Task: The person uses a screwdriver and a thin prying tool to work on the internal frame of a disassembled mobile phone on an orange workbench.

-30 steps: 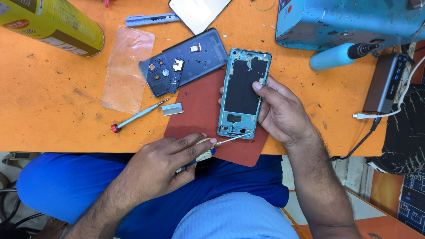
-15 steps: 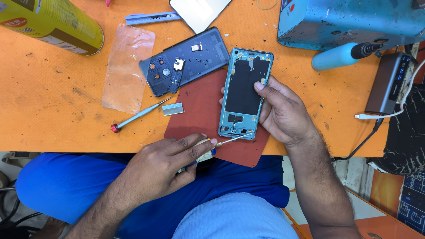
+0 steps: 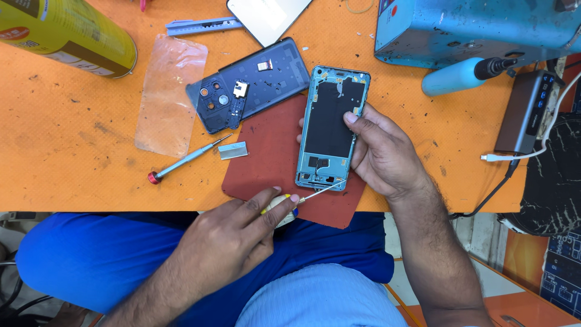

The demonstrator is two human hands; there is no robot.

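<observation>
A yellow cylindrical can (image 3: 66,36) with a red-and-dark label is seen lying at ten o'clock on the orange surface (image 3: 72,145). At the centre, an opened phone frame (image 3: 331,124), teal-edged with a black inner plate, is held flat on a red mat (image 3: 266,163) by the right hand (image 3: 381,154), thumb pressed on it. A thin screwdriver (image 3: 296,201) is gripped in the left hand (image 3: 233,239), its tip touching the frame's lower end. A dark back cover (image 3: 254,85) lies at eleven o'clock, a red-capped screwdriver (image 3: 187,158) at nine, a blue machine (image 3: 472,27) at one.
</observation>
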